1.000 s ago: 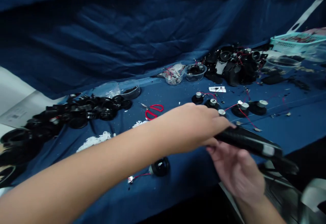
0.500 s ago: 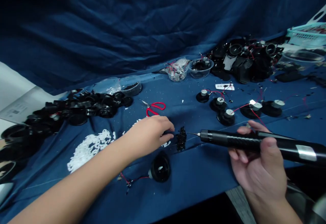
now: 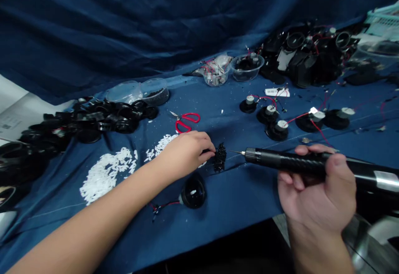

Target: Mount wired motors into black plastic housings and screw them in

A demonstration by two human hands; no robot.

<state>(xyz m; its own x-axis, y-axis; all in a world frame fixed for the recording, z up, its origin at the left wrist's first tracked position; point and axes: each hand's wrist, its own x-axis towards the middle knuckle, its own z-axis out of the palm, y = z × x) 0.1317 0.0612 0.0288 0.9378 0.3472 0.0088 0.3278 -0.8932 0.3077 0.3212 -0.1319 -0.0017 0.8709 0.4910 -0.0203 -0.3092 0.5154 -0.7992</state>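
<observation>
In my right hand (image 3: 318, 191) lies a black electric screwdriver (image 3: 286, 160), its thin bit pointing left. Just left of that bit is a small heap of tiny black screws (image 3: 220, 157). My left hand (image 3: 190, 152) is at the heap's left edge, thumb and fingertips drawn together; whether a screw is between them is too small to tell. Below this hand sits a round black housing (image 3: 193, 191) with a small white piece inside and a motor with red and black wires at its left. White plastic bits (image 3: 161, 146) lie partly behind my left hand.
Red-handled scissors (image 3: 188, 121) lie behind my left hand. A larger pile of white bits (image 3: 106, 174) and many black housings (image 3: 102, 118) are at left. Several motor assemblies (image 3: 277, 129) stand at right, with clear tubs (image 3: 246, 68) and heaped black parts (image 3: 311, 60) behind.
The view has tilted, so the table things sit higher in the picture. My left fingertips have come closer to the screw heap. The screwdriver stays in my right hand.
</observation>
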